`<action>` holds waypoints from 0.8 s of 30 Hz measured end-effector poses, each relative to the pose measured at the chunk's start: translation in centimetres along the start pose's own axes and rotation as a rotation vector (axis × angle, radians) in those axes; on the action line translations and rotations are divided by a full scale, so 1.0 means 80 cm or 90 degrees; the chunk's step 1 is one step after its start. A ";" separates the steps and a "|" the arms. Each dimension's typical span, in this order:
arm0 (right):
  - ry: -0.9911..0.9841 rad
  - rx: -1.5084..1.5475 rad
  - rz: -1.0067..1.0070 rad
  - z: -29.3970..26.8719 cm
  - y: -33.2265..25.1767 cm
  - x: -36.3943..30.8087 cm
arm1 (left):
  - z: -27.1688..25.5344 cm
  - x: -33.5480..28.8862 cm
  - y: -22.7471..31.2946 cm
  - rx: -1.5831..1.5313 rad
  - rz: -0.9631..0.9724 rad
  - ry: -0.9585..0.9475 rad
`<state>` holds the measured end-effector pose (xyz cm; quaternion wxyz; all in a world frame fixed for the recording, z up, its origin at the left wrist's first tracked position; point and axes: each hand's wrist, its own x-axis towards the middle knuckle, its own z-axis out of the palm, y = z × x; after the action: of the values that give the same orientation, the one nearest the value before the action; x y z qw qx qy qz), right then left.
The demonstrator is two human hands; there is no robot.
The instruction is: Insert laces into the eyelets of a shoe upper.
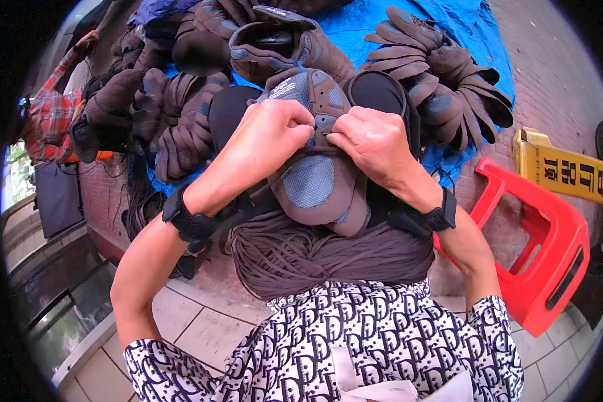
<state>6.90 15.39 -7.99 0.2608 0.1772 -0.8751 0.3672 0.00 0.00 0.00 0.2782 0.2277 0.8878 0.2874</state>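
A brown shoe upper [348, 191] with blue mesh panels and a row of eyelets lies before me, toe end toward my body. My left hand [268, 134] is closed in a pinch at the left side of its eyelets. Close beside it, my right hand [375, 144] pinches at the right side of the eyelets. What the fingertips hold is hidden. A thick bundle of dark grey-brown shoelaces [335, 258] rests on my lap, just below the toe. Beyond the shoe upper stands another brown and blue shoe upper [268, 57].
Brown shoe uppers are fanned in piles at the right [442, 87] and left [187, 110], on a blue tarp [469, 30]. A red plastic stool [563, 234] lies tipped at my right, near a yellow sign [559, 164]. A person in a red plaid shirt [50, 120] is at far left.
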 end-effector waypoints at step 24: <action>-0.058 0.119 0.062 -0.018 0.007 0.009 | 0.017 0.001 0.005 -0.051 0.030 -0.035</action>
<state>6.54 16.76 -7.03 0.1849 0.1744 -0.8556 0.4509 0.94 0.88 -0.68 0.3045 0.2452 0.8620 0.3227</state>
